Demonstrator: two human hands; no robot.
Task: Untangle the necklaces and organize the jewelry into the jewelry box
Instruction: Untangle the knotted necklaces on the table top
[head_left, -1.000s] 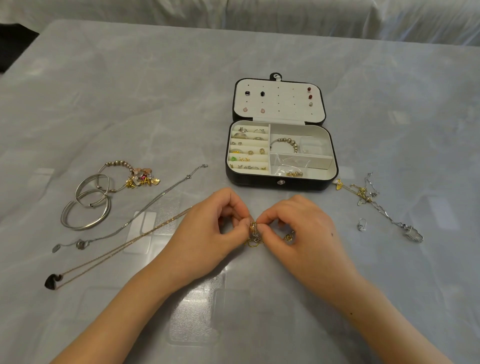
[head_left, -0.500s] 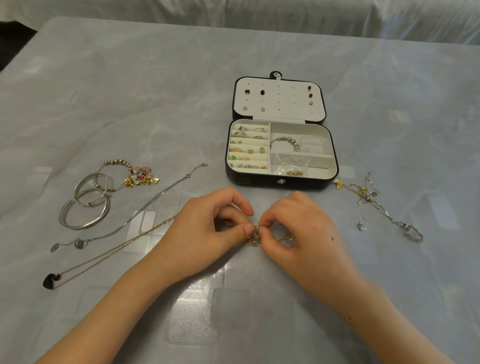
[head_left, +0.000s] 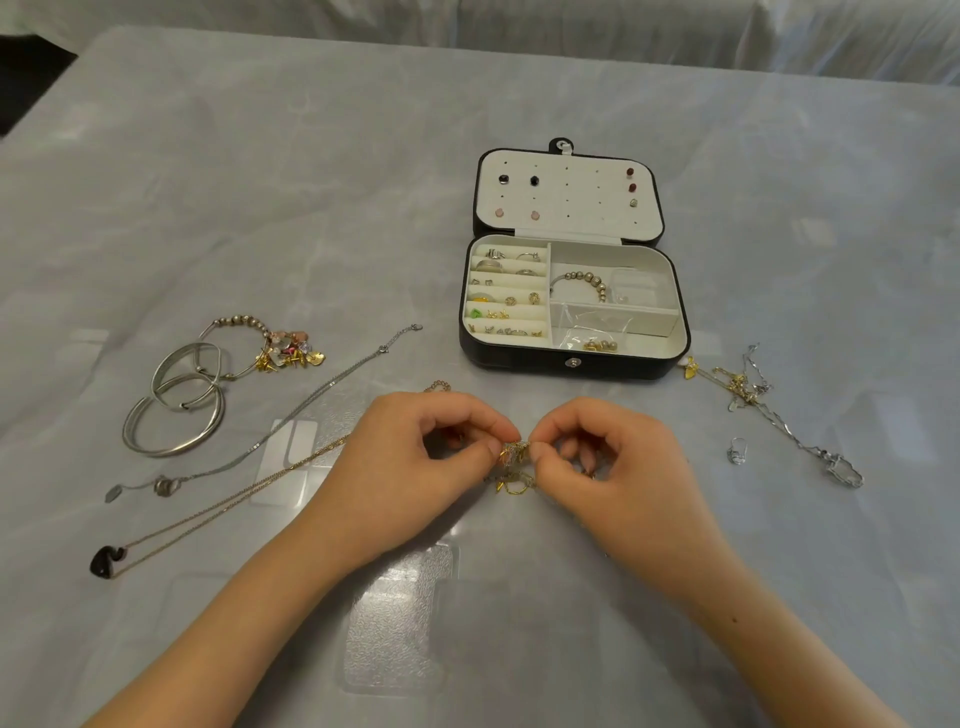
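My left hand (head_left: 410, 457) and my right hand (head_left: 613, 457) meet at the table's middle, both pinching a small gold tangle of chain (head_left: 514, 452); more of it hangs onto the table below. The open black jewelry box (head_left: 571, 364) stands just beyond, with rings, earrings and a beaded bracelet in its cream compartments and studs in the lid. A gold necklace with a black heart pendant (head_left: 106, 561) runs from the left toward my left hand. A silver necklace (head_left: 291, 415) lies beside it.
Silver bangles (head_left: 176, 415) and a charm bracelet (head_left: 280, 353) lie at the left. At the right lie a tangled gold and silver chain (head_left: 748, 389) and a small silver piece (head_left: 736, 449). The table is covered in clear plastic.
Both hands stay together on the gold tangle; the fingers have shifted slightly as they work it. Everything else on the table lies where it was.
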